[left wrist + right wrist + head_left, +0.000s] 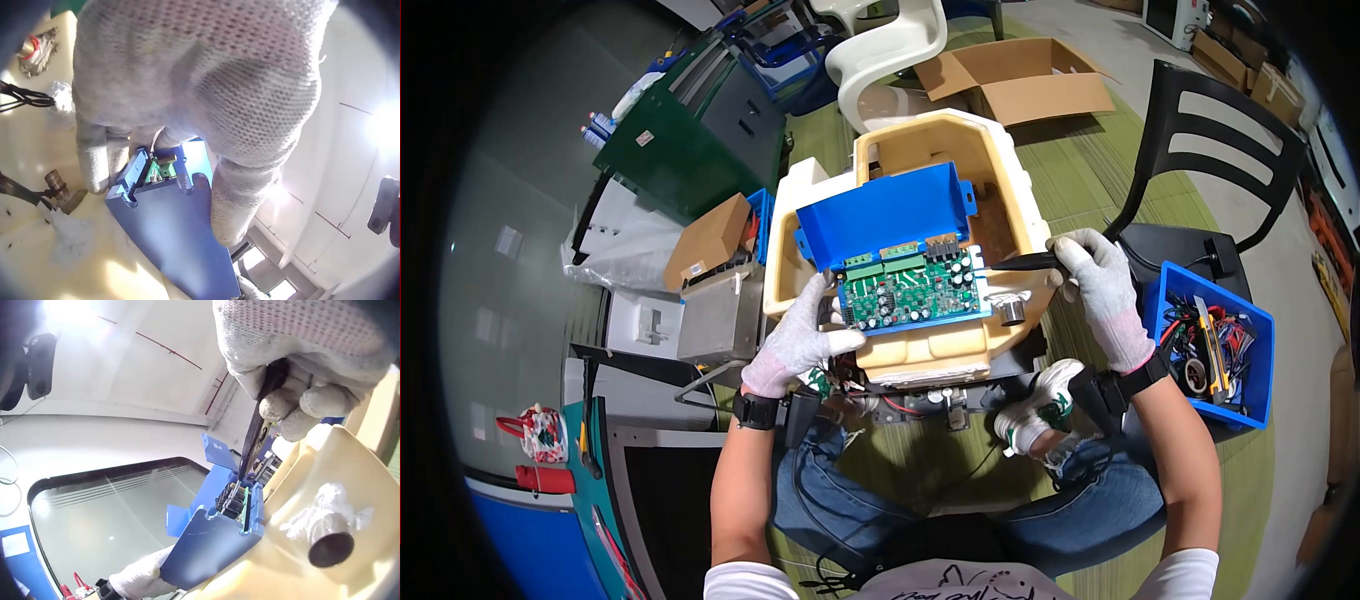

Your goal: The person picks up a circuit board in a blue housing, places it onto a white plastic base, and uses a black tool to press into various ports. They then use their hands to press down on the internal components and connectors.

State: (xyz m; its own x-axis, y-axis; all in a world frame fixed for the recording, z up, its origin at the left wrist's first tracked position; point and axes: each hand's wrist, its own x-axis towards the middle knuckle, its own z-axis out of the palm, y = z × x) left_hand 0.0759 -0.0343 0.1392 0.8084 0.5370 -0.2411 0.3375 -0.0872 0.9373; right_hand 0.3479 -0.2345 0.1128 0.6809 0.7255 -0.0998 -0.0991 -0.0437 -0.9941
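The gloved left hand (802, 335) grips the left edge of a blue case (882, 208); the right hand (1097, 280) grips a dark-handled tool (1025, 262), tip at the case's right side. 1 green circuit board (912, 290) lies inside, above a cream housing (925, 372).

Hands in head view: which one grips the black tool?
The right hand, curled around the black tool. The left hand instead grips the left end of the blue case holding the green circuit board.
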